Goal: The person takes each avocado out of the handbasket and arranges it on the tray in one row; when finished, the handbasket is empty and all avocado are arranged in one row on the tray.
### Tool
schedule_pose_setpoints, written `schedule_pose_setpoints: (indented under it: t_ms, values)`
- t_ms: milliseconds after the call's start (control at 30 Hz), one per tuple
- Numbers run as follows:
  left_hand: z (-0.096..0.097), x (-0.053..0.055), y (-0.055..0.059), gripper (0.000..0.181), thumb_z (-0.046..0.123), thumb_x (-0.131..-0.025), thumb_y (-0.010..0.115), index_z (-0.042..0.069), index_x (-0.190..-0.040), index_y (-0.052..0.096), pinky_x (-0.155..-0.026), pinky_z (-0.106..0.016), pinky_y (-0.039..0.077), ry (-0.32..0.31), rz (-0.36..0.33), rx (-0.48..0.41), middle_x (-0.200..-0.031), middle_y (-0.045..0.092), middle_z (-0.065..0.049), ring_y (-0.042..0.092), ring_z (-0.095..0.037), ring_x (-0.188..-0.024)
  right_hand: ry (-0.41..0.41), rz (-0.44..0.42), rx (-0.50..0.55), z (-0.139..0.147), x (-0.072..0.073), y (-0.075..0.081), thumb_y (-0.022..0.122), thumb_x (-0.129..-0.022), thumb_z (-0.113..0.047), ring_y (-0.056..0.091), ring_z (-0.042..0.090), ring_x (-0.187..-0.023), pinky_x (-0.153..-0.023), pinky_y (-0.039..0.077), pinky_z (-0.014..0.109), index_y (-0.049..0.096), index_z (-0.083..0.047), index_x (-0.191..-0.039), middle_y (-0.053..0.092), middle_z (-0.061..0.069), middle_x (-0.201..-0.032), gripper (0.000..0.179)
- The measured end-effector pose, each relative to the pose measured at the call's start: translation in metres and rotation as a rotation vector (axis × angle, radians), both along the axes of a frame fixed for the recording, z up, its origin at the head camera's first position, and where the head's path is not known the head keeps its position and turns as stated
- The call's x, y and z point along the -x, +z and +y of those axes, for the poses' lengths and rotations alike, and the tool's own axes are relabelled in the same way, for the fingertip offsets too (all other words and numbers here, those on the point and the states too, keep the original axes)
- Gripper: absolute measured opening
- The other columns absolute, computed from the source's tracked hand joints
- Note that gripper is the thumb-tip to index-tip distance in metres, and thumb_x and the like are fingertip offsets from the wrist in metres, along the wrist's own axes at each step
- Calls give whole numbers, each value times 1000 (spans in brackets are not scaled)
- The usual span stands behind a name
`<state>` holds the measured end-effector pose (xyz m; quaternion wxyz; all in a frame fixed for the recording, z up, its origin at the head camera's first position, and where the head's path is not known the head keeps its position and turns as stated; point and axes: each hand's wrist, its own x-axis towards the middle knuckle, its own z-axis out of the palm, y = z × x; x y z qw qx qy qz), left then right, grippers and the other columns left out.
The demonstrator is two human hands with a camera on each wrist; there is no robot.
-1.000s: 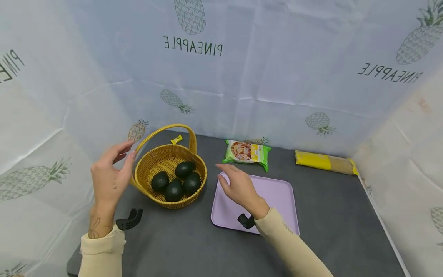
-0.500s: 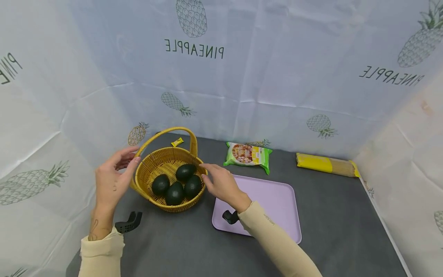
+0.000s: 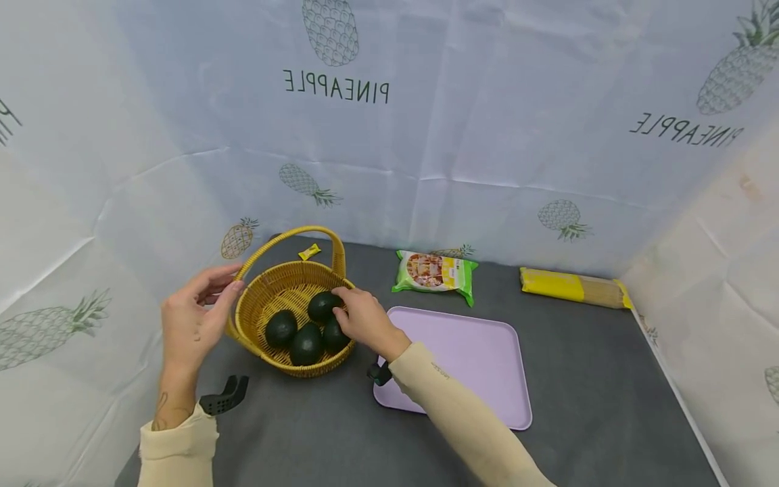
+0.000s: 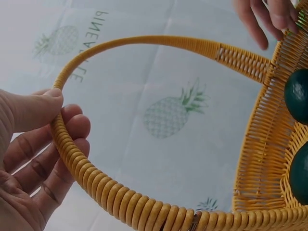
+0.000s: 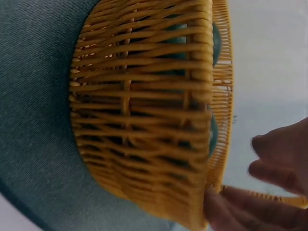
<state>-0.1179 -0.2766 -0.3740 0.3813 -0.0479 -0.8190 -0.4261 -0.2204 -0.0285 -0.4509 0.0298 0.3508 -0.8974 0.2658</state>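
Observation:
A yellow wicker basket (image 3: 302, 369) with several dark green avocados (image 3: 281, 329) inside stands at the left of the dark table. My left hand (image 3: 197, 318) pinches its arched handle (image 4: 103, 187) from the left, thumb on one side and fingers on the other. Over the right rim reaches my right hand (image 3: 368, 321), its fingertips overlapping the rear avocado (image 3: 322, 308) in the head view. In the right wrist view, the thumb and fingers of that hand (image 5: 279, 178) are spread apart just beyond the basket rim. Another avocado (image 3: 335, 336) is partly hidden beneath the right hand.
A lilac tray (image 3: 468, 358) lies right of the basket, partly under the right forearm. Behind it rests a green-edged food packet (image 3: 434, 272). A long yellow packet (image 3: 572, 287) lies at the back right, and a small yellow wrapper (image 3: 309, 252) behind the basket. Pineapple-print curtains (image 3: 456, 135) enclose the table.
My right hand has moved left from above the tray, over the basket rim to the avocados. My left hand has closed in on the handle, and the basket stays in place.

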Motion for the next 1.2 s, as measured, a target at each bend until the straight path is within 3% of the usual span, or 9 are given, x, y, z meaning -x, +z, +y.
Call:
schedule_pose_setpoints:
  t_ms: [333, 567, 833, 1200]
  values:
    - [1, -2, 1, 32, -4, -87, 76, 10, -116, 77, -72, -4, 47, 9, -10, -9, -96, 67, 26, 64, 11, -81, -62, 19, -279, -22, -15, 0, 67, -99, -33, 71, 27, -88, -70, 60, 40, 60, -11, -137, 68, 13, -111, 45]
    - [1, -3, 1, 33, -4, -87, 75, 10, -117, 77, -72, -5, 47, 1, -13, -3, -95, 67, 24, 65, 11, -81, -59, 2, -451, -32, -17, -3, 70, -95, -41, 71, 26, -93, -74, 60, 40, 66, -14, -131, 68, 12, -111, 44]
    - [-1, -2, 1, 33, -5, -88, 74, 9, -118, 76, -71, -5, 47, -14, -11, -3, -95, 68, 23, 65, 10, -80, -21, -47, -492, -35, -13, -2, 74, -93, -40, 70, 26, -95, -77, 60, 39, 63, -16, -134, 66, 12, -115, 49]
    - [0, -3, 3, 33, -4, -87, 76, 10, -117, 77, -72, -4, 47, -4, -29, 1, -94, 68, 23, 65, 11, -78, 27, -203, -440, -36, -7, 3, 78, -91, -33, 66, 25, -110, -88, 56, 36, 55, -18, -143, 62, 11, -128, 59]
